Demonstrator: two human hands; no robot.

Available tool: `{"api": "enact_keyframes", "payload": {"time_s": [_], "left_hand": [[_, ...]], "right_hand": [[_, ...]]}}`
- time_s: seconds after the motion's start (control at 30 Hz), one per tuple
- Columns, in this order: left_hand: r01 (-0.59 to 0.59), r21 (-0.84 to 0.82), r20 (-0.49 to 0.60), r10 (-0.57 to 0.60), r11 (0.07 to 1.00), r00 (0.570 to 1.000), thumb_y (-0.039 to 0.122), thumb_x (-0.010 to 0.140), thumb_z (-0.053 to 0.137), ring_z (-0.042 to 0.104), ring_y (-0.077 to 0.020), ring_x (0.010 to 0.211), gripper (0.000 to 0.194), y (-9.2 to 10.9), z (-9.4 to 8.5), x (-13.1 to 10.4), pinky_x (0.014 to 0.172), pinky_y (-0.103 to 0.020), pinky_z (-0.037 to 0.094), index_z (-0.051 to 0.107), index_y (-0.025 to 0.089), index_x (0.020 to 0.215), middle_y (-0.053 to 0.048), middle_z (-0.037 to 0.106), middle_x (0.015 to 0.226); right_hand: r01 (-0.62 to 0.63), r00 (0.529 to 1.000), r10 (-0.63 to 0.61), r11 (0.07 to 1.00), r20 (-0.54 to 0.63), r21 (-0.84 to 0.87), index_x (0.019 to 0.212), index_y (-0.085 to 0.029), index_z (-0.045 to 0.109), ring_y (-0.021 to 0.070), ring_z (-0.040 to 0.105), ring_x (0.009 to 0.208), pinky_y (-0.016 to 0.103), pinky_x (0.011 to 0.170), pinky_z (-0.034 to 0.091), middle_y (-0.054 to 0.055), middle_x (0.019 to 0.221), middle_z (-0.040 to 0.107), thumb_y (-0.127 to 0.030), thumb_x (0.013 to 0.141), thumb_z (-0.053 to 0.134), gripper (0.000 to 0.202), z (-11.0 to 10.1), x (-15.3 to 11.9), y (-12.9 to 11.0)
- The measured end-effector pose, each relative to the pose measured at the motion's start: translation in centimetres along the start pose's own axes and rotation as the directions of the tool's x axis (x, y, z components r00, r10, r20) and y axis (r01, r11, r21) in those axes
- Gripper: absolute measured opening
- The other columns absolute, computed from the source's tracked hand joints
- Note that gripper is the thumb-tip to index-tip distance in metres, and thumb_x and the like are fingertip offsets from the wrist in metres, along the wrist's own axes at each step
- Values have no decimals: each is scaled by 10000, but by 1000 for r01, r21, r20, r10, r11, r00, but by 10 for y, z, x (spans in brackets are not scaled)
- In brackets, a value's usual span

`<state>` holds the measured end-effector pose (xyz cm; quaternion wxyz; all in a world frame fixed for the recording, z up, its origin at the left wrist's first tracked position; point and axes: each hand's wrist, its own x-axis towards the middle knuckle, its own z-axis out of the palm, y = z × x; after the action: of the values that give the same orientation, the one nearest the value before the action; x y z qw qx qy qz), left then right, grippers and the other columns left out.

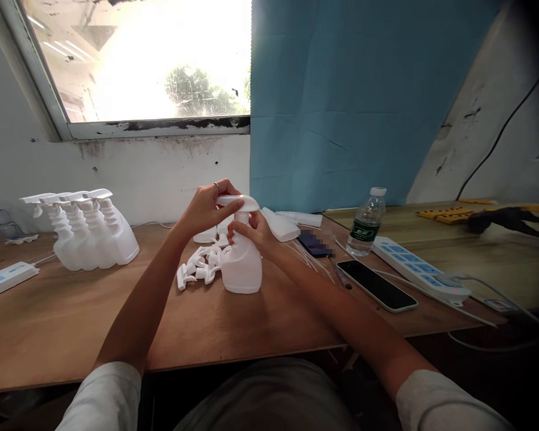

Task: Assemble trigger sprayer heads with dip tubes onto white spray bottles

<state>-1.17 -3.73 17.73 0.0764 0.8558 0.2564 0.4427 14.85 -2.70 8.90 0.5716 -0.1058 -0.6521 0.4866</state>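
A white spray bottle [242, 266] stands upright on the brown table in front of me. My left hand [211, 206] is closed round the white trigger sprayer head [247, 203] at its top, thumb along the side. Fingers of my right hand [257, 233] wrap the bottle's neck just below the head. Whether the head is fully seated on the neck is hidden by my fingers. Beside the bottle, to its left, lies a pile of loose white trigger sprayer heads [202, 263]. Behind my right hand lie white bottles [281, 224] on their sides and several thin white tubes [312, 258].
Several spray bottles with heads [92, 233] stand in a row at left, near a power strip [9, 280]. On the right are a water bottle [367, 224], a phone [377, 286], a dark phone-like object [313, 242] and another power strip [417, 269] with cables.
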Motion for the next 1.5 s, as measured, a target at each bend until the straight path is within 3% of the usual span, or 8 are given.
{"api": "enact_keyframes", "payload": {"time_s": [0.13, 0.5, 0.63, 0.73, 0.87, 0.97, 1.1, 1.5], "left_hand": [[-4, 9, 1, 4, 1000, 1000, 534, 819, 612, 584, -131, 649, 372, -2, 0, 0, 605, -247, 446, 620, 165, 861, -38, 680, 799], [-12, 35, 17, 11, 999, 1000, 521, 822, 614, 563, -123, 651, 356, -2, 0, 0, 588, -236, 431, 612, 166, 857, -38, 675, 814], [0, 25, 26, 0, 1000, 1000, 529, 811, 622, 562, -122, 644, 364, -3, -2, 0, 575, -233, 427, 606, 167, 846, -41, 675, 812], [23, -7, 45, -23, 1000, 999, 527, 806, 630, 564, -119, 619, 364, -3, -2, 0, 559, -231, 426, 602, 167, 850, -37, 668, 782], [32, -11, 39, -31, 999, 999, 528, 799, 635, 559, -117, 606, 366, -4, -1, 0, 548, -230, 426, 598, 166, 842, -35, 662, 769], [36, -8, 41, -36, 999, 999, 529, 799, 632, 554, -115, 603, 365, -5, -1, 0, 540, -226, 422, 600, 168, 839, -31, 660, 763], [46, -10, 49, -46, 999, 998, 515, 807, 627, 567, -117, 610, 349, -6, -1, 0, 549, -227, 429, 599, 170, 842, -30, 665, 767], [43, -5, 51, -42, 999, 998, 527, 799, 627, 553, -113, 596, 361, -5, -1, 0, 537, -225, 421, 602, 169, 842, -26, 651, 749]], "right_hand": [[-22, 1000, 20, 997, 21, 77, 1052, -232, 461, 141, 617, 635, 312, 588, 534, -19, 770, 628, -428, 823, 665, 363, 0, 0, -1], [-31, 1000, 31, 999, -3, -30, 997, -211, 486, 134, 594, 580, 290, 551, 511, -28, 698, 611, -401, 777, 727, 377, 2, 1, -4], [-20, 1000, 20, 999, 11, 44, 1024, -219, 483, 146, 611, 613, 311, 569, 526, -14, 737, 626, -441, 805, 684, 370, 2, 1, -2], [-19, 1000, 19, 1000, -18, 4, 1006, -214, 483, 141, 606, 587, 298, 547, 522, -25, 706, 619, -379, 774, 735, 379, 1, 1, -2], [-32, 999, 33, 999, -13, 25, 1014, -223, 487, 138, 606, 595, 299, 553, 529, -25, 723, 620, -434, 798, 693, 366, 3, 2, -3], [-43, 998, 42, 998, -36, -37, 978, -211, 501, 127, 588, 567, 280, 537, 519, -33, 682, 607, -400, 772, 729, 360, 4, 2, -5], [-39, 999, 39, 999, -9, 26, 1011, -218, 500, 135, 604, 596, 288, 546, 530, -24, 721, 616, -436, 792, 693, 365, 3, 2, -3], [-2, 1000, 1, 999, -21, -34, 998, -207, 505, 137, 599, 584, 297, 552, 528, -17, 714, 619, -419, 787, 720, 369, 2, 1, -2]]}}
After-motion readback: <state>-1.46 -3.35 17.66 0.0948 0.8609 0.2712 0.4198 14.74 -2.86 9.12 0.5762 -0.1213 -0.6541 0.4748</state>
